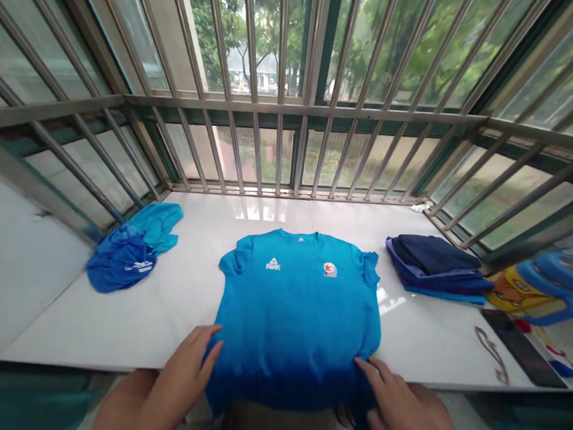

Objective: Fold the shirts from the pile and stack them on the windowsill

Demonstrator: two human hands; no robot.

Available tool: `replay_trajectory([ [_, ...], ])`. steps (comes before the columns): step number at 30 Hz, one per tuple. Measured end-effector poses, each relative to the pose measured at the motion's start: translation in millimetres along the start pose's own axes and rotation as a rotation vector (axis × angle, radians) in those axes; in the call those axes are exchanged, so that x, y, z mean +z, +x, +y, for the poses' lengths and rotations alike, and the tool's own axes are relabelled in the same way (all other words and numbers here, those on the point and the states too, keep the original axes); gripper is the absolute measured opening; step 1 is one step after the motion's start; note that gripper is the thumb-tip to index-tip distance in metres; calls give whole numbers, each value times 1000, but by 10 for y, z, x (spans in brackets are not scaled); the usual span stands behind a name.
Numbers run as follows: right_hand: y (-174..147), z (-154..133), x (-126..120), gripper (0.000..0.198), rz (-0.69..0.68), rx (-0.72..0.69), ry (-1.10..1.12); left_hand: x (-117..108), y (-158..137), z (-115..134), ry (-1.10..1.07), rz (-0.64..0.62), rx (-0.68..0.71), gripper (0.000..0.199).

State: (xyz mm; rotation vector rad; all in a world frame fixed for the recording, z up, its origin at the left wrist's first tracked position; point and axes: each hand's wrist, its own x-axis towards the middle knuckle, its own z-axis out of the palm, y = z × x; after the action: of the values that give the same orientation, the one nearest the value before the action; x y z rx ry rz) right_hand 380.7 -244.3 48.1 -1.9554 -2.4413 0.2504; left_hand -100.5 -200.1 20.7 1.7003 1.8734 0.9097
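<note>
A blue short-sleeved T-shirt [298,310] lies spread face up, its collar toward the window and its darker hem hanging over the table's near edge. White lettering sits on one side of the chest, a round red-and-white badge on the other. At the shirt's left edge, my left hand [187,367] rests with thumb and forefinger apart, fingertips against the fabric. My right hand [395,398] touches the opposite edge near the hem, fingers stretched out and thumb lower down. Both sleeves look slightly crumpled.
Crumpled blue clothes [133,248] lie at the left. A stack of folded dark and blue clothes [435,268] stands at the right, beside a yellow-and-blue cup [536,284], a black phone-like slab [523,349] and a thin cord [492,353]. Metal window bars [306,109] enclose the white tabletop [183,300].
</note>
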Motion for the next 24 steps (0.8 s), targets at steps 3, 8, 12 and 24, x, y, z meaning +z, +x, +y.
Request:
replay_trajectory([
  [3, 470, -330, -127, 33, 108, 89, -100, 422, 378, 292, 201, -74, 271, 46],
  [8, 1258, -922, -137, 37, 229, 14, -10, 846, 766, 466, 524, -96, 294, 51],
  [12, 1704, -1346, 108, 57, 160, -123, 122, 930, 722, 373, 581, -88, 343, 50],
  [24, 2378, -1659, 327, 73, -27, -302, 189, 38, 703, -150, 398, -28, -82, 41],
])
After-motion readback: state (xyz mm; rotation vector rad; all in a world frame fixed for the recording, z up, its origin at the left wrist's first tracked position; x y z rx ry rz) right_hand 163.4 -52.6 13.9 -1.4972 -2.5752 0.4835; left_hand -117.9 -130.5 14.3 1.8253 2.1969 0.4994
